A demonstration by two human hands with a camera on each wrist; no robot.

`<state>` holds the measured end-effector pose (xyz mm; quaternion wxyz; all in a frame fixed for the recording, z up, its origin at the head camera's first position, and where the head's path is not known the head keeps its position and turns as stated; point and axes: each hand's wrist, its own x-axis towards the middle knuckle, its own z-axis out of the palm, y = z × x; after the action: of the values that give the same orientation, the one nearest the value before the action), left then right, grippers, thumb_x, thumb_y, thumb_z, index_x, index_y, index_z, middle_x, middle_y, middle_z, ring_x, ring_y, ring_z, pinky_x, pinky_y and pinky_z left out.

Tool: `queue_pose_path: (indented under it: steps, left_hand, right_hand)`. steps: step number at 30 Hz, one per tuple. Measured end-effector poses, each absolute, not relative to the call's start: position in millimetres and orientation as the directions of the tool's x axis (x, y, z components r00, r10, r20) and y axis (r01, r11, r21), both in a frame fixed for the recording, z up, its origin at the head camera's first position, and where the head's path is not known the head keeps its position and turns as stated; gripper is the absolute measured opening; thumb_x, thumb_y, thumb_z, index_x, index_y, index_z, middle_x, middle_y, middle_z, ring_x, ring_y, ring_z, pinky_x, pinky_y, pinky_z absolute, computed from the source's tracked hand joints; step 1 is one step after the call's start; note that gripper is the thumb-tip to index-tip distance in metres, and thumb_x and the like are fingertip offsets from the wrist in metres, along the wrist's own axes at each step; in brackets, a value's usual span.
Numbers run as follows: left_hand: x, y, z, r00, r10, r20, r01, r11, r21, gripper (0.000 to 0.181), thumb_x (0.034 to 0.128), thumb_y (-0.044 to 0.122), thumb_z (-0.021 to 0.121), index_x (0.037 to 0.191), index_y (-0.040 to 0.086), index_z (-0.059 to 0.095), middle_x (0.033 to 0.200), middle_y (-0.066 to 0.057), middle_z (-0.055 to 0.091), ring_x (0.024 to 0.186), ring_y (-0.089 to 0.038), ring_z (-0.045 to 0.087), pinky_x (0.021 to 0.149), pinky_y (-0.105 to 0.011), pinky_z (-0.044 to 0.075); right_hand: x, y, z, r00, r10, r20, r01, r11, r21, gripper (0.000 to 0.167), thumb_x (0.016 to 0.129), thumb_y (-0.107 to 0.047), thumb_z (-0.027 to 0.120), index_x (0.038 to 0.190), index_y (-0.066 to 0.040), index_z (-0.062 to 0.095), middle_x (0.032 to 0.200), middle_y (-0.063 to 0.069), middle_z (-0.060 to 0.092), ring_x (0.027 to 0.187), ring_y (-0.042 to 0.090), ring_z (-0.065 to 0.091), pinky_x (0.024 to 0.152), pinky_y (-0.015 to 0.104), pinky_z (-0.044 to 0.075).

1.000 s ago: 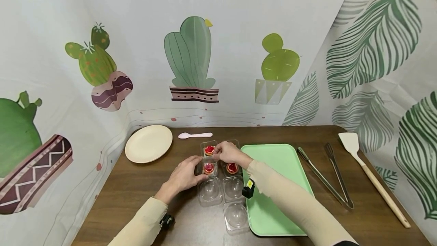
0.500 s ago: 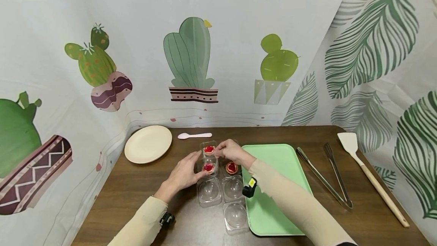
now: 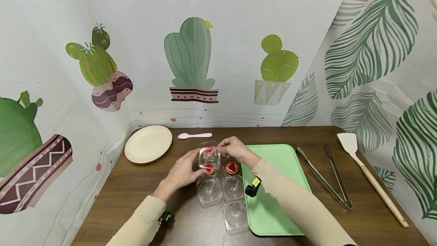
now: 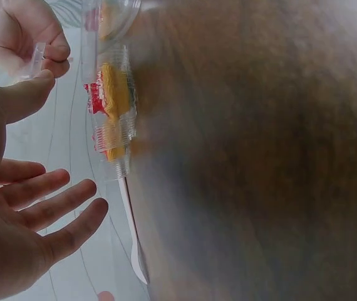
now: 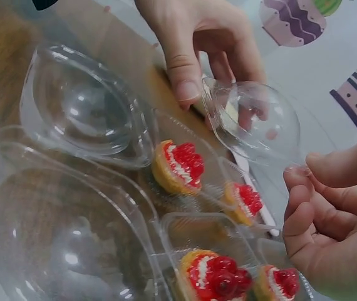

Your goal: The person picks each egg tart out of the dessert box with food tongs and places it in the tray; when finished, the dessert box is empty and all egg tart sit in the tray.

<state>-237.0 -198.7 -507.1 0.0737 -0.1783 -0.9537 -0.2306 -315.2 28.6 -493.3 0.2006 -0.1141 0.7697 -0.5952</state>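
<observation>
While a white fabric backdrop (image 3: 239, 48) printed with cacti and leaves fills the upper view, a dark wood-grain surface (image 3: 129, 185) spreads beneath it. On the right lies a smooth, pale green tray (image 3: 276, 155) with rounded corners; beyond it are metal tongs (image 3: 323, 180) and a wooden-handled white spatula (image 3: 370, 177). A flat, round cream plate (image 3: 148, 144) sits at far left.

Beside the tray, two bare hands meet over thin, clear plastic containers (image 5: 197, 229). The left hand (image 3: 182, 170) has its fingers spread, gripping nothing, its thumb at a lid's rim; contact is hard to confirm. The right hand (image 3: 235, 149) pinches that lid's opposite edge. A slim pink spoon (image 3: 196, 135) rests behind.

The glossy domed lid (image 5: 253, 119) hangs tilted above the left-hand containers; other domes (image 3: 209, 193) lie folded back. The step looks like closing one container; the next move seems to call for levelling the lid, matching rim to base and pressing gently, since such plastic could buckle.

Smallest are four tarts (image 5: 178, 168) in the bases: rippled golden shells, white flecks, shiny red berries.
</observation>
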Motion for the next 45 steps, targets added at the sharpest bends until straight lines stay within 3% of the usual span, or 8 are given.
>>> queue_pose_path:
  steps: [10, 17, 26, 37, 45]
  left_hand:
    - [-239, -203, -506, -0.931, 0.297, 0.212, 0.361, 0.832, 0.421, 0.084, 0.0758, 0.045, 0.081, 0.142, 0.005, 0.048, 0.142, -0.015, 0.053, 0.131, -0.030, 0.051, 0.107, -0.046, 0.043]
    - [-239, -202, -506, -0.933, 0.297, 0.202, 0.357, 0.824, 0.441, 0.082, 0.0758, 0.042, 0.082, 0.141, 0.005, 0.049, 0.141, -0.015, 0.053, 0.130, -0.030, 0.051, 0.108, -0.047, 0.043]
    - [-239, -203, -507, -0.934, 0.296, 0.200, 0.357, 0.816, 0.455, 0.081, 0.0764, 0.044, 0.080, 0.140, 0.005, 0.050, 0.141, -0.016, 0.053, 0.131, -0.031, 0.050, 0.109, -0.048, 0.041]
    - [-240, -204, -511, -0.938, 0.301, 0.169, 0.345, 0.829, 0.439, 0.079, 0.0765, 0.046, 0.079, 0.138, 0.004, 0.053, 0.139, -0.014, 0.055, 0.130, -0.031, 0.051, 0.108, -0.047, 0.042]
    - [-240, -206, -515, -0.933, 0.329, 0.149, 0.360, 0.820, 0.445, 0.074, 0.0757, 0.044, 0.081, 0.133, 0.003, 0.058, 0.134, -0.012, 0.060, 0.126, -0.030, 0.055, 0.106, -0.047, 0.043]
  right_hand:
    - [-314, 38, -473, -0.902, -0.406, -0.149, 0.050, 0.244, -0.968, 0.015, 0.090, -0.004, 0.067, 0.098, 0.008, 0.069, 0.070, 0.002, 0.062, 0.061, 0.014, 0.055, 0.062, 0.032, 0.049]
    - [-310, 46, -456, -0.906, -0.416, -0.078, -0.021, 0.229, -0.973, 0.014, 0.090, -0.006, 0.068, 0.097, 0.006, 0.071, 0.073, 0.002, 0.066, 0.061, 0.011, 0.055, 0.053, 0.024, 0.046]
    - [-295, 59, -431, -0.917, -0.399, -0.011, -0.070, 0.187, -0.980, 0.015, 0.089, -0.007, 0.070, 0.099, 0.003, 0.071, 0.081, 0.001, 0.066, 0.071, 0.013, 0.058, 0.060, 0.024, 0.049]
    - [-271, 72, -414, -0.885, -0.433, 0.173, -0.291, 0.222, -0.930, 0.008, 0.090, -0.007, 0.068, 0.096, -0.003, 0.072, 0.085, 0.005, 0.067, 0.075, 0.028, 0.060, 0.063, 0.027, 0.052]
    - [-255, 78, -404, -0.857, -0.457, 0.237, -0.368, 0.223, -0.903, 0.005, 0.090, -0.008, 0.069, 0.094, -0.006, 0.071, 0.086, 0.009, 0.068, 0.073, 0.017, 0.060, 0.066, 0.029, 0.053]
